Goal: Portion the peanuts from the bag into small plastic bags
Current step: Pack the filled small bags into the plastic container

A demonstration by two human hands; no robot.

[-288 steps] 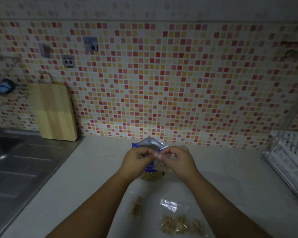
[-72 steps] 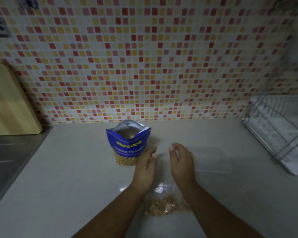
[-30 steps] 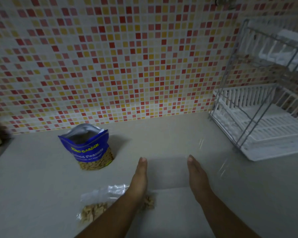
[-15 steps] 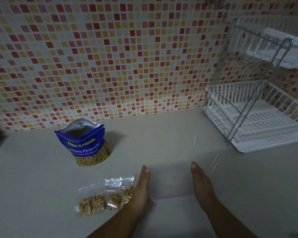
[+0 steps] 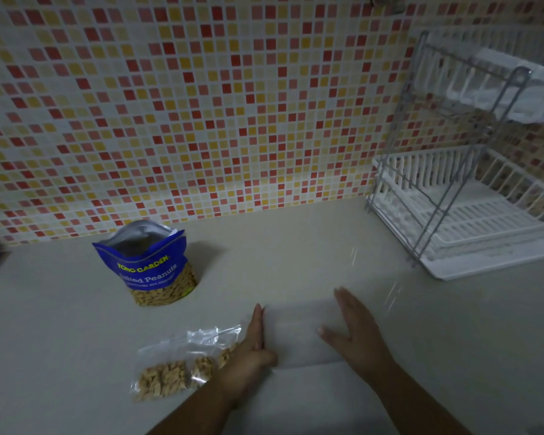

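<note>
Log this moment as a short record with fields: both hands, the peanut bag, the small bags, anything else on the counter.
clear plastic: flat on the counter between the hands; kind unclear
left hand: fingers straight, on edge at its left side
right hand: fingers straight, blurred, at its right side
peanut bag: upright, top open
small bag: holds peanuts, lies beside left hand
dish rack: far right

Surface: pale counter point(image 5: 296, 246).
Back left: open peanut bag point(image 5: 153, 273), upright.
Front: small plastic bag point(image 5: 173, 370), filled, flat.
Right: dish rack point(image 5: 471, 218).
</note>
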